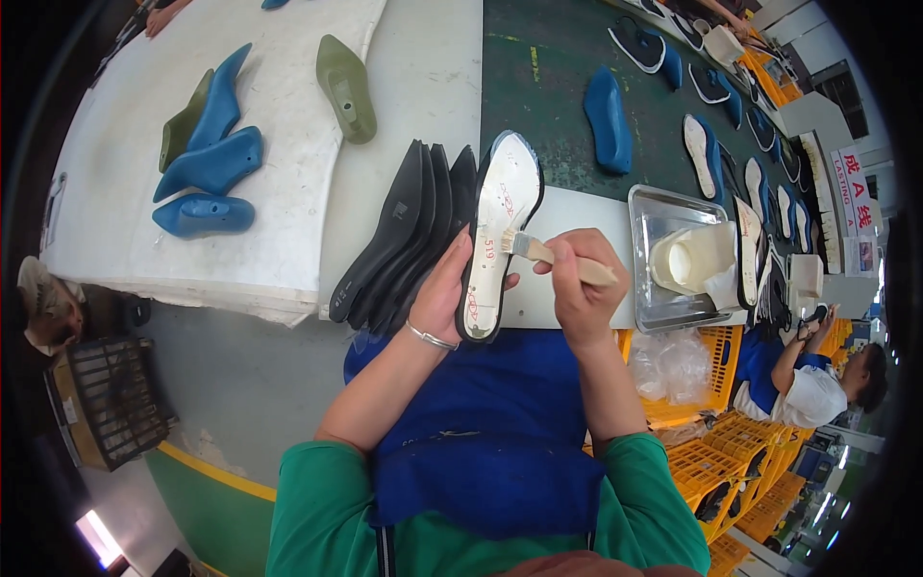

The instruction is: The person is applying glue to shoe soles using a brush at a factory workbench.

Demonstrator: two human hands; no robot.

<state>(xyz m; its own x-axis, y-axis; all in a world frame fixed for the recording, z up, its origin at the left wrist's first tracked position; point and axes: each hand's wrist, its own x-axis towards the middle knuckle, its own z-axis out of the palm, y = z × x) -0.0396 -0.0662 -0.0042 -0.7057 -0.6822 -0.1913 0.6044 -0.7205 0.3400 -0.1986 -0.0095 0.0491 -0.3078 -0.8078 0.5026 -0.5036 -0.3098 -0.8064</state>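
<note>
My left hand (pixel 442 291) grips a shoe upper on its last (pixel 504 197), sole side up, with a white bottom and a black rim. Fingertips of that hand show past its right edge. My right hand (pixel 588 288) is closed round the wooden handle of a flat paintbrush (pixel 538 249). The brush's bristles touch the white bottom near its middle. Just left of the shoe stand several black shoe soles (pixel 394 216), leaning together in a row. A metal tray (pixel 646 306) at my right holds a white tub (pixel 685 260) lying tilted.
Blue lasts (pixel 213 154) and a green last (pixel 348 91) lie on the white-covered table (pixel 279 183) at left. Another blue last (pixel 608 120) rests on the green surface (pixel 538 87). More shoes (pixel 702 154) line the far right. Yellow crates (pixel 726 361) and a person (pixel 808 380) are at right.
</note>
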